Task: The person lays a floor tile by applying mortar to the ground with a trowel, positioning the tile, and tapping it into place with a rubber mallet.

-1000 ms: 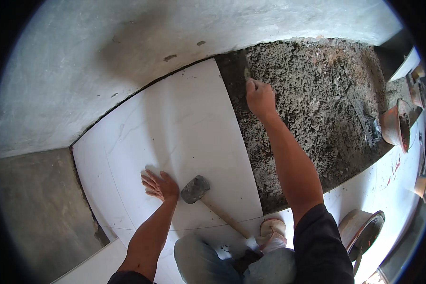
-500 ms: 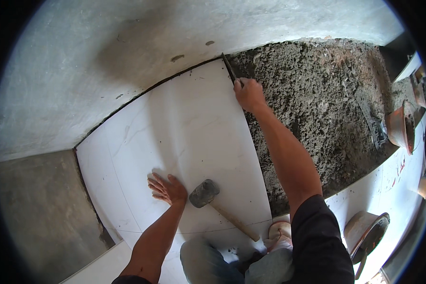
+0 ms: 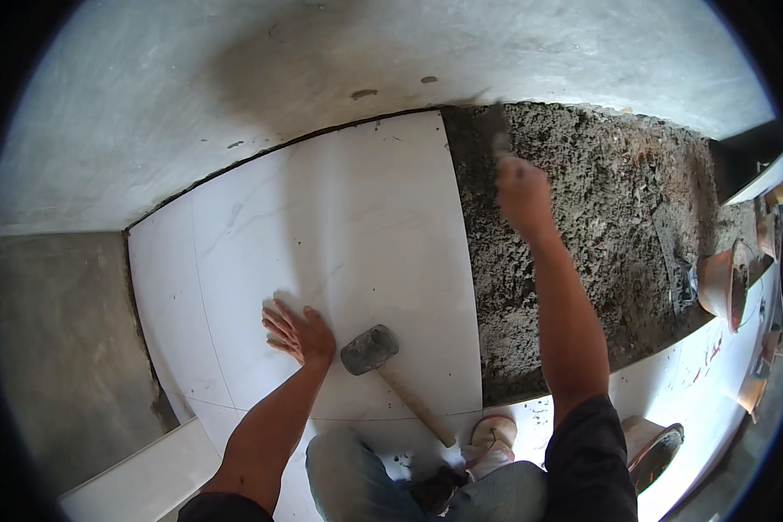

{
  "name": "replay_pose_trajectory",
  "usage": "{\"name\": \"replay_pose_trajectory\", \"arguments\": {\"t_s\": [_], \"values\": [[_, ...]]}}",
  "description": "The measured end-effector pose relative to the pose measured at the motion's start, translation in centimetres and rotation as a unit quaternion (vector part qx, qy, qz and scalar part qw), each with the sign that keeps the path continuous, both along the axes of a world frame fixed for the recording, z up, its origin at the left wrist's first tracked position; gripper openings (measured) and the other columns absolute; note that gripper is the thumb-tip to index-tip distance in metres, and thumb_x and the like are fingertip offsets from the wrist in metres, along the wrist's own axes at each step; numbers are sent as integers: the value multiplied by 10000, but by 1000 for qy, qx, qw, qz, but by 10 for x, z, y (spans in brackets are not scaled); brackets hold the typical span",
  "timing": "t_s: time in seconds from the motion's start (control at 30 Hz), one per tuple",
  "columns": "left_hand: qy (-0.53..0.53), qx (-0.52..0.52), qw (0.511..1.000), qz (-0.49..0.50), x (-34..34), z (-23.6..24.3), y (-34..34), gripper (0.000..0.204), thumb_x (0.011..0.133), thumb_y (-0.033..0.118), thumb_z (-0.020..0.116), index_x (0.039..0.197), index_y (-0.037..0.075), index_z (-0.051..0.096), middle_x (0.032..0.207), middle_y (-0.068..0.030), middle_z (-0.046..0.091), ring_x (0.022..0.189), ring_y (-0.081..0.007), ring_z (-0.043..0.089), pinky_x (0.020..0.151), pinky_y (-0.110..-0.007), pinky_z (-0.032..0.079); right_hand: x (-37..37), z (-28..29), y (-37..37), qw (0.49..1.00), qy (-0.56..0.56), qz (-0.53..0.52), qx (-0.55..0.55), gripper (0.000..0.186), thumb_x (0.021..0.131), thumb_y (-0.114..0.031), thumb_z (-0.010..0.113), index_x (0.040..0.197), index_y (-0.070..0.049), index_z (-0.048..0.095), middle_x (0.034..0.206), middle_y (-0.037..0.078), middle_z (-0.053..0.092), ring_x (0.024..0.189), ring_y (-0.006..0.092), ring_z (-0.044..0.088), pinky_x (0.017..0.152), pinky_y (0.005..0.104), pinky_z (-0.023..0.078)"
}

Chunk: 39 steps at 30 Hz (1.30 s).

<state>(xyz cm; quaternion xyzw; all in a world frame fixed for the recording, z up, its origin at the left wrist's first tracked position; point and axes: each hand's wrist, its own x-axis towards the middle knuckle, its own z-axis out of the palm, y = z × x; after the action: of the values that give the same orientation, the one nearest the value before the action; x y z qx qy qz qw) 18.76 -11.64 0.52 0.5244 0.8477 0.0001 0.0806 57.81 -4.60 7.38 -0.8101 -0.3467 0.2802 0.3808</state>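
Note:
My left hand [image 3: 300,335] lies with fingers spread on a white marble-veined tile [image 3: 365,226]. A rubber mallet [image 3: 370,350] with a wooden handle lies on that tile, just right of this hand. My right hand [image 3: 524,196] grips a trowel [image 3: 500,126], blurred, over the bed of rough grey mortar [image 3: 600,217] beside the tile's right edge, close to where the wall [image 3: 174,113] meets the floor. The trowel's blade is a dark smear near the far edge of the mortar.
Buckets stand at the right, one [image 3: 722,283] by the mortar bed and one [image 3: 652,457] nearer me. White tiles [image 3: 670,374] run along the lower right. A grey cement surface [image 3: 56,331] is at the left. My knees and a shoe [image 3: 491,435] are at the bottom.
My right hand and trowel went left to the tile's edge, then moved back right over the mortar. The view has shifted. My left hand stays on the tile.

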Motion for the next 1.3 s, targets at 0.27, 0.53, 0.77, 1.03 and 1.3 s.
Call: {"name": "replay_pose_trajectory", "arguments": {"t_s": [0.27, 0.53, 0.77, 1.03, 1.3], "values": [[-9, -1, 1000, 5, -7, 6, 1, 695, 930, 360, 411, 1491, 112, 84, 1549, -171, 10, 1429, -348, -33, 1111, -567, -22, -18, -13, 19, 989, -17, 131, -62, 370, 938, -273, 470, 872, 28, 674, 772, 260, 640, 728, 392, 635, 680, 441, 486], [-2, 4, 1000, -14, -13, 0, -2, 707, 922, 348, 406, 1490, 92, 71, 1542, -198, 14, 1425, -363, -33, 1106, -575, -23, 10, 47, 133, 883, 8, 298, -363, 332, 976, -205, 421, 786, 32, 554, 631, 68, 526, 458, 151, 486, 411, 279, 442], [-8, 16, 999, -28, -9, -1, -1, 714, 908, 344, 441, 1484, 83, 109, 1537, -210, 47, 1425, -362, 7, 1109, -574, -9, 20, 12, 184, 849, 78, 196, -485, 274, 947, -254, 511, 820, -12, 532, 653, 17, 501, 512, 116, 483, 448, 222, 451], [-36, -52, 998, -18, -7, 11, 3, 766, 902, 362, 436, 1487, 67, 39, 1540, -205, -30, 1428, -344, -64, 1112, -563, -51, 128, 102, 64, 868, 132, -45, -476, 383, 906, -390, 588, 905, -8, 561, 675, 33, 484, 538, 97, 436, 464, 225, 392], [-36, -32, 999, -12, -15, 14, 3, 782, 898, 370, 444, 1487, 66, 27, 1539, -205, -60, 1427, -344, -81, 1105, -572, -64, -2, 80, 102, 846, 62, 204, -489, 386, 941, -372, 535, 817, -6, 527, 628, 58, 492, 491, 126, 452, 413, 258, 411]]}}
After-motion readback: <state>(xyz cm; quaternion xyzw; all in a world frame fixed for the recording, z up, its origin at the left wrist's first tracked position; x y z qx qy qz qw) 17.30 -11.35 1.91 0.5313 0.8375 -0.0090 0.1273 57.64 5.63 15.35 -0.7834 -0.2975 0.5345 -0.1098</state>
